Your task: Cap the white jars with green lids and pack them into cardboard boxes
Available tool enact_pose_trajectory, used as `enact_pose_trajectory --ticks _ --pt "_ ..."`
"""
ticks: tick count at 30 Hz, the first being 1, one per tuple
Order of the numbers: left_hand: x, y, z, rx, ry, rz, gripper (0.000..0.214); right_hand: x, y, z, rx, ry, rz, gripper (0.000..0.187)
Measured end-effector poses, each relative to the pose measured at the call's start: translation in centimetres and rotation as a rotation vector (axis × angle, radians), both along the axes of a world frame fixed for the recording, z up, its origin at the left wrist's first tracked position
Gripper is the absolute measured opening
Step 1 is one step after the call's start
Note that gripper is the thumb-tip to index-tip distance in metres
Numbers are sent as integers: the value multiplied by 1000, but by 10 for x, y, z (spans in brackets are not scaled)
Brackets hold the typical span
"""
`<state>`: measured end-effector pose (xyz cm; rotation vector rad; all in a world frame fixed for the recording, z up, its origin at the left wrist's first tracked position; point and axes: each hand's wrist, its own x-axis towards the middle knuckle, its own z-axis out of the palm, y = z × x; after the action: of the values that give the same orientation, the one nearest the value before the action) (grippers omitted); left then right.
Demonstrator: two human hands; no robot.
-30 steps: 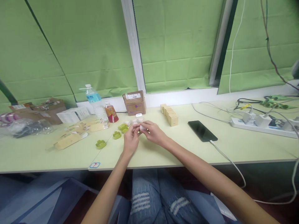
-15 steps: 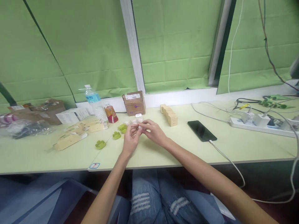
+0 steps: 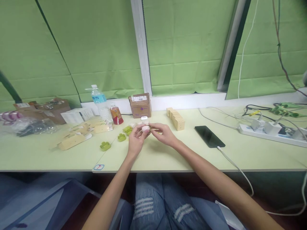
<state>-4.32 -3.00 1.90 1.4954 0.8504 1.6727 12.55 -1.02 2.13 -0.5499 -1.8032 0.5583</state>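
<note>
Both my hands meet over the middle of the pale green table (image 3: pixel 168 156). My left hand (image 3: pixel 135 141) curls round a small white rounded object (image 3: pixel 145 128), pinched at its fingertips. My right hand (image 3: pixel 162 134) touches the same object from the right, fingers pinched together on it. A tiny white piece (image 3: pixel 144 118) stands on the table just behind the hands. Several small green clover-shaped cases (image 3: pixel 122 137) lie to the left of my left hand.
A row of small tan boxes (image 3: pixel 177 118) and a brown carton (image 3: pixel 140 105) stand behind. A water bottle (image 3: pixel 100 104), an orange bottle (image 3: pixel 116 115) and flat tan packaging (image 3: pixel 72 141) are left. A black phone (image 3: pixel 209 136) with cable and a power strip (image 3: pixel 271 131) lie right.
The view shifted slightly. My hands stay together over the table, turning the small white object between the fingertips; it now shows more plainly in my left hand.
</note>
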Motion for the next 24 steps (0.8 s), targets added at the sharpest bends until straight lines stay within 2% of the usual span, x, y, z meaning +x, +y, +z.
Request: enact_pose_trajectory --ticks 3,6,9,12,15,17,20,24 --pt "1 1 -4 64 48 58 41 1 1 -2 -66 -5 -20 40" --pt "1 2 -7 100 66 64 38 2 2 -3 -50 -10 -5 42" --pt "1 2 -8 130 78 32 37 2 3 -4 38 -26 -12 41" --pt "0 2 -9 169 125 2 37 1 4 -5 189 -54 -47 39" --pt "2 2 -10 190 138 20 37 1 6 -7 308 -67 -90 37" --pt "3 2 -12 189 129 46 36 1 7 -8 336 -73 -112 36" --pt "6 0 -12 166 132 82 35 2 8 -8 322 -92 -121 35" --pt "8 -5 -7 136 121 121 34 2 9 -9 206 -77 -81 36"
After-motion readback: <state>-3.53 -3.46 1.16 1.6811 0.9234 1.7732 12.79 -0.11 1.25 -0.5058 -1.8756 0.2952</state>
